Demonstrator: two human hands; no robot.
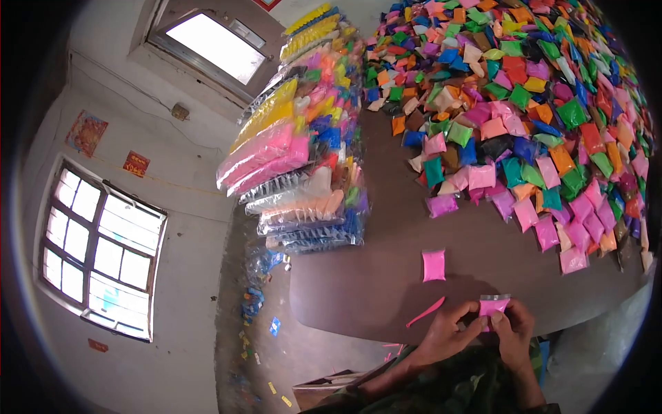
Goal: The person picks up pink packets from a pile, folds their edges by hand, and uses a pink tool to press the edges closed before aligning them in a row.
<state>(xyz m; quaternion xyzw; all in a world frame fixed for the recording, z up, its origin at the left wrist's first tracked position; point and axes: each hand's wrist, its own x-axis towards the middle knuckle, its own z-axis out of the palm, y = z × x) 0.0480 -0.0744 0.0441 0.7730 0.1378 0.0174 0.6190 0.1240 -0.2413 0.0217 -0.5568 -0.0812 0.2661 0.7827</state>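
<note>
Packet (pixel 494 305), pink, is pinched upright by the fingers of both the left hand (pixel 449 332) and right hand (pixel 514 332) near the table's (pixel 358 286) front edge, with tabletop stretching left past a pink tool (pixel 425 312) and pouch (pixel 434 265), the heap (pixel 510 131) lying well apart beyond.

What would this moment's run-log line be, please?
left hand, right hand: pinching pink packet | table: second pink packet, pink stick | beyond: packet pile

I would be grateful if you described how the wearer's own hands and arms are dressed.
The left hand and right hand wear no gloves, and the wrists show no watch. Dark green camouflage clothing shows beside the bare forearms; its sleeve ends are unclear.
</note>
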